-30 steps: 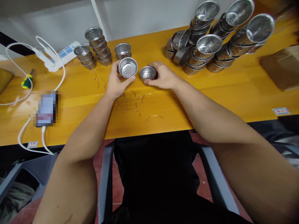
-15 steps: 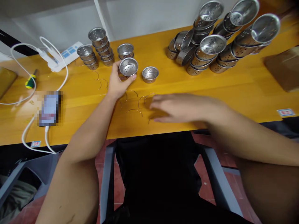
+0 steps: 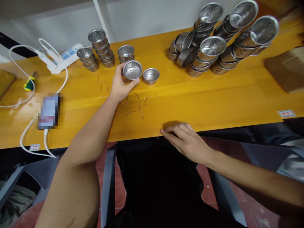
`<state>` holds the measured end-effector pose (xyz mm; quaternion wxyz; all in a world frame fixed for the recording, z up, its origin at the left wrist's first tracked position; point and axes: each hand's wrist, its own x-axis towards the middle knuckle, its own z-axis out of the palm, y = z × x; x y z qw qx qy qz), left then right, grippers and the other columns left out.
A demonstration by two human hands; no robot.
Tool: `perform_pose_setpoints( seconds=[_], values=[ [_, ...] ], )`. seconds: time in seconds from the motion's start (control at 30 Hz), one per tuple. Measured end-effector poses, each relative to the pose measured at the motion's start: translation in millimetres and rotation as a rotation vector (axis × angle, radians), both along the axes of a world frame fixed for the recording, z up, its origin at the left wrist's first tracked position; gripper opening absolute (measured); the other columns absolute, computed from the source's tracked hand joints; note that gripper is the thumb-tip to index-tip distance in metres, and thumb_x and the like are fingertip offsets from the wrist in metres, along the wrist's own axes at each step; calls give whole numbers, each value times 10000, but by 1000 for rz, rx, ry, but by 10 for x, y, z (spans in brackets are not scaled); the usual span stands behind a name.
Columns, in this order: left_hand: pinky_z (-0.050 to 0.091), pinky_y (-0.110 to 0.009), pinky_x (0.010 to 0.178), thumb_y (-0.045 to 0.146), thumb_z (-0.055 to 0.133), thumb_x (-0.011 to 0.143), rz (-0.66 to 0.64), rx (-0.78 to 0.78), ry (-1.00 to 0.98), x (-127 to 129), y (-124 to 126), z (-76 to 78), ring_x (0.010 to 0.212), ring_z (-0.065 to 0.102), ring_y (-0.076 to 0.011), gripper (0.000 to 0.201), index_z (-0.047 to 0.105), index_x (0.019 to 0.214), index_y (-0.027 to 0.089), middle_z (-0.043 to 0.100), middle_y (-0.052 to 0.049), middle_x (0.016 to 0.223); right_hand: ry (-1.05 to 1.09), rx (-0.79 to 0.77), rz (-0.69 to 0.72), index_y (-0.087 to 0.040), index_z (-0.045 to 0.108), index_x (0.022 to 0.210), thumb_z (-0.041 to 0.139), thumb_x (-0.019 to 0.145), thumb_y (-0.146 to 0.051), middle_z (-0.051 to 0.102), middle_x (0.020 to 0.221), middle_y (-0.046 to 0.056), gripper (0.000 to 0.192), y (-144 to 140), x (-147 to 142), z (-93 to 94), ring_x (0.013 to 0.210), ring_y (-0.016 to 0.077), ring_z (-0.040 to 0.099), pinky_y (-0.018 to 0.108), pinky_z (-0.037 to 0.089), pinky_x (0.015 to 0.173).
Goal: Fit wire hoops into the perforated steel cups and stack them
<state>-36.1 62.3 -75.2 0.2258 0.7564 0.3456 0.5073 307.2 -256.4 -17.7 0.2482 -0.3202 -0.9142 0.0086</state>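
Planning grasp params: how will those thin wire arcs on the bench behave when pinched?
The wire arcs look hair-thin, so probably springy and nearly weightless. Lying flat on the wooden bench, they likely slide instead of lifting; the right hand is pinching one at the bench edge.

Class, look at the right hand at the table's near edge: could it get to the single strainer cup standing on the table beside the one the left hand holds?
Probably yes. The right hand lies at the near edge, and only bare tabletop and thin wire pieces lie between it and the single strainer cup.
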Motion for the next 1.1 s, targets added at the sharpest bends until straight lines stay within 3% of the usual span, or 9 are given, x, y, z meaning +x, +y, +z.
perform_pose_setpoints(
  seconds=[0.2,0.37,0.47,0.53,0.63,0.7,0.8,0.9,1.1],
  values=[
    [712,-563,1290,1008,937,847,-56,-8,8,7,4,-25,1535,763,-383,1113,542,1648,344,706,-147,1644,96,36,89,-94,785,1396,623,1256,-76,828,1148,145,215,62,128,-97,1006,293,740,443,601,847],
    [686,-556,1346,949,930,902,-151,19,-39,13,60,-59,1572,750,-373,1066,499,1680,362,683,-139,1665,254,-50,107,-183,803,1366,681,1267,-158,821,1186,124,159,342,145,209,1003,261,794,417,671,853],
    [707,-581,1308,893,939,912,-231,-63,-74,34,59,-55,1531,784,-368,1036,488,1690,377,694,-122,1656,465,-84,11,-274,871,1278,792,1218,-211,856,1167,96,118,676,110,527,982,259,828,414,677,805],
    [756,-606,1214,868,896,941,-264,-174,-110,58,11,-27,1456,827,-365,970,495,1691,402,717,-107,1640,605,-99,-87,-326,905,1168,826,1209,-367,867,1102,79,98,979,36,713,897,272,803,449,650,738],
    [796,-628,1117,868,847,959,-272,-262,-156,117,-111,28,1435,837,-382,898,533,1680,434,744,-107,1637,842,-240,-133,-312,906,1071,922,1114,-613,887,1144,106,304,1526,-153,878,786,255,740,484,574,686],
    [780,-618,1151,898,939,880,-257,-243,-146,175,-192,48,1466,820,-390,1000,544,1664,419,742,-120,1643,1016,-339,-41,-310,836,938,1058,891,-794,844,908,70,534,1888,-306,922,632,226,657,473,541,606],
    [733,-572,1220,960,1064,717,-202,-203,-97,264,-270,32,1436,829,-362,1213,508,1628,385,747,-117,1580,1007,-521,-75,-333,748,981,1056,775,-945,832,934,43,715,2283,-515,924,715,224,636,494,619,725],
    [725,-563,1215,973,1059,725,-150,-175,-70,305,-279,-7,1409,835,-347,1209,473,1592,369,740,-96,1487,1022,-612,-116,-317,678,1007,1043,725,-988,781,894,12,814,2464,-632,835,712,183,547,455,587,733],
    [739,-603,1221,958,1014,784,-210,-141,-79,246,-223,15,1453,821,-370,1102,547,1589,368,735,-106,1507,998,-626,-122,-321,607,1117,874,942,-1006,710,870,-27,756,2620,-604,444,724,156,522,398,473,677]
  ],
)
